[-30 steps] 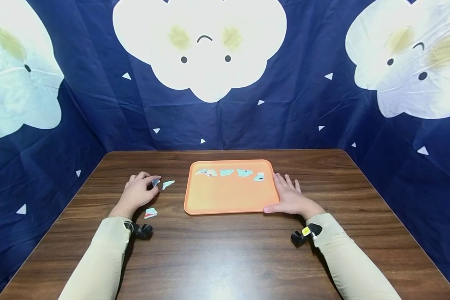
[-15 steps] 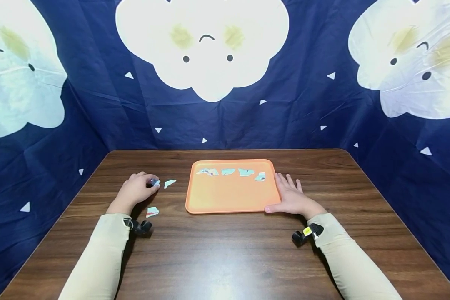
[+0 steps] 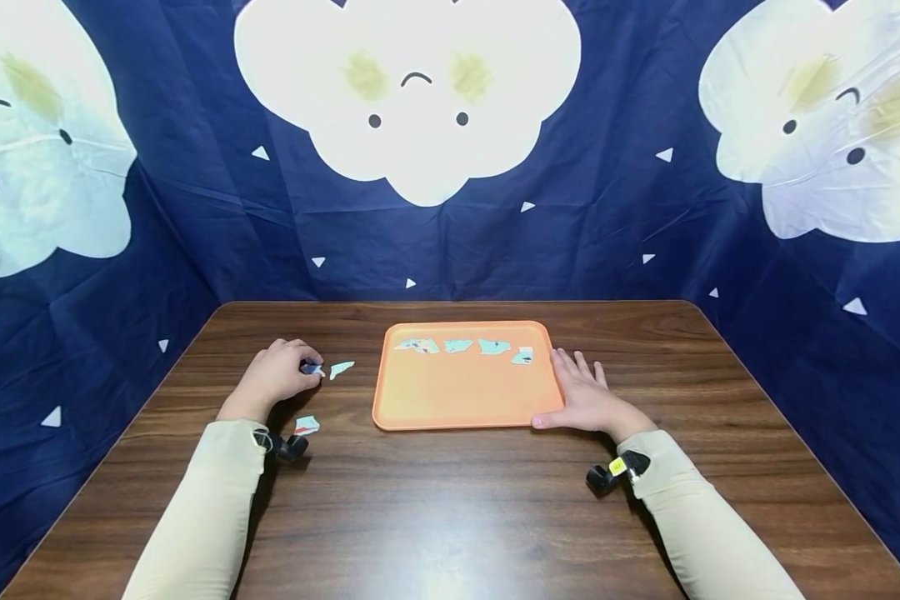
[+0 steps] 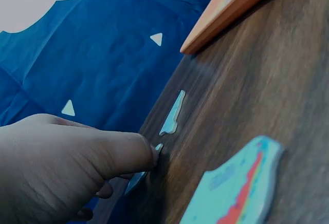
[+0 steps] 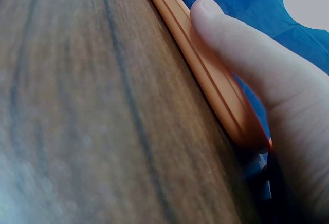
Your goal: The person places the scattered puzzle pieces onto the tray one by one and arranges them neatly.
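Observation:
In the head view my left hand (image 3: 276, 377) pinches a small blue puzzle piece (image 3: 312, 369) between thumb and fingers, low over the table at left. The left wrist view shows the thumb covering most of that piece. Just right of it lies a slim pale-blue puzzle piece (image 4: 173, 113). Nearer the wrist is another puzzle piece (image 3: 307, 425), pale blue with a red streak. My right hand (image 3: 588, 402) rests against the orange tray (image 3: 465, 404), thumb on its near edge and straight fingers along its right side. Several puzzle pieces (image 3: 493, 347) lie in a row along the tray's far side.
The dark wooden table (image 3: 450, 508) carries everything. A blue curtain (image 3: 450, 250) with white clouds and triangles stands behind the table and on both sides. A small black camera (image 3: 292, 448) is strapped to the left wrist, another (image 3: 602, 479) to the right.
The piece in my left hand was tilted up at first and now looks flatter, with the fingers more around it. The right hand and tray have stayed put; the view shifted slightly.

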A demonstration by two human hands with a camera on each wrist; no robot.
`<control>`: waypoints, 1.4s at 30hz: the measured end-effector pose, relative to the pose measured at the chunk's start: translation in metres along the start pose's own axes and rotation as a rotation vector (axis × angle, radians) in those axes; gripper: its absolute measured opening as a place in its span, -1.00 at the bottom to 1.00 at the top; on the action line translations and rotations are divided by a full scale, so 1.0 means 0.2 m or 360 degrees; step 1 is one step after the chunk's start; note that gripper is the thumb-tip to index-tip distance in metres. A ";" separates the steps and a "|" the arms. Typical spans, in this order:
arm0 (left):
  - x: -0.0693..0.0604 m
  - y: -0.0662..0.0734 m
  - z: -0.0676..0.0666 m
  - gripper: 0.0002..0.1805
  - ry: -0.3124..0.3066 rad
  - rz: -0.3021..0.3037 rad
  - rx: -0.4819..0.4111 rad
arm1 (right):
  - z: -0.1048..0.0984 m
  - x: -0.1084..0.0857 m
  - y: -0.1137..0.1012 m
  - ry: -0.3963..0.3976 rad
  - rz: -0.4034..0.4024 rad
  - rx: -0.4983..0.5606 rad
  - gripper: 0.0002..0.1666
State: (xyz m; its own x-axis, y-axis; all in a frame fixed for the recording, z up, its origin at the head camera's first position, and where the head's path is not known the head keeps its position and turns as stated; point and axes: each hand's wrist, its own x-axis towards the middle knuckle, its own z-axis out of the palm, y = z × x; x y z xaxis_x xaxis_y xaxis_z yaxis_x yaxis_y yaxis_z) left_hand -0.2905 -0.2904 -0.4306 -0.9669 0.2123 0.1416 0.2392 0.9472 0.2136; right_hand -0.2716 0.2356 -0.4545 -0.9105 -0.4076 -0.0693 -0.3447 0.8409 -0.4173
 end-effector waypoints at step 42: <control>0.13 0.34 0.04 -0.77 0.0110 0.0467 0.0028 | -0.01 -0.01 -0.01 -0.0004 -0.0009 0.0015 0.63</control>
State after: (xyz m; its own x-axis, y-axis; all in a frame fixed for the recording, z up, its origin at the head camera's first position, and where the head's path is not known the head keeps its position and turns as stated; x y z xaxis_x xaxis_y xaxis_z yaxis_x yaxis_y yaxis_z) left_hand -0.3005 -0.2193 -0.4194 -0.8483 0.4611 0.2603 0.5051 0.8521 0.1368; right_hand -0.2697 0.2349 -0.4520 -0.9079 -0.4134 -0.0690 -0.3478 0.8350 -0.4265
